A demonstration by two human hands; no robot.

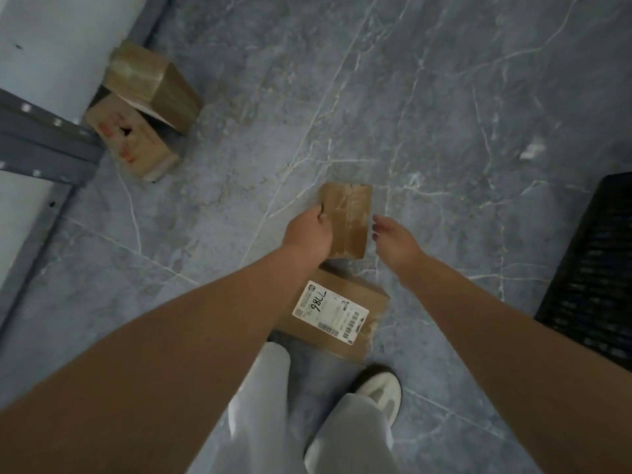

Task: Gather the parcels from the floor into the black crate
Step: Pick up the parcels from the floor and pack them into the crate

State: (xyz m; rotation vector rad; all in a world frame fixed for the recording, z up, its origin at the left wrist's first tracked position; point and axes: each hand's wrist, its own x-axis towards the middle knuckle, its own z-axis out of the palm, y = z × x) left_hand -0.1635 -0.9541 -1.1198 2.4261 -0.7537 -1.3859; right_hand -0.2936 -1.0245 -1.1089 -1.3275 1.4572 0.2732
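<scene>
Head view cuts the black slatted crate (595,289) off at right. Over the marbled floor (444,114), the left hand (309,234) grips a small taped cardboard parcel (349,220) by its edge; whether it is lifted is unclear. The right hand (396,241) hovers just beside it, fingers loosely spread. A forearm partly hides a flat labelled parcel (342,323).

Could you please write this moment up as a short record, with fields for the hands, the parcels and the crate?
left hand: grips the left edge of the small taped parcel
right hand: open, beside that parcel's right edge; contact unclear
labelled parcel: flat on the floor by the person's feet, label up
by the wall: upper parcel resting tilted on lower parcel
black crate: at the right edge of view, inside not visible
</scene>
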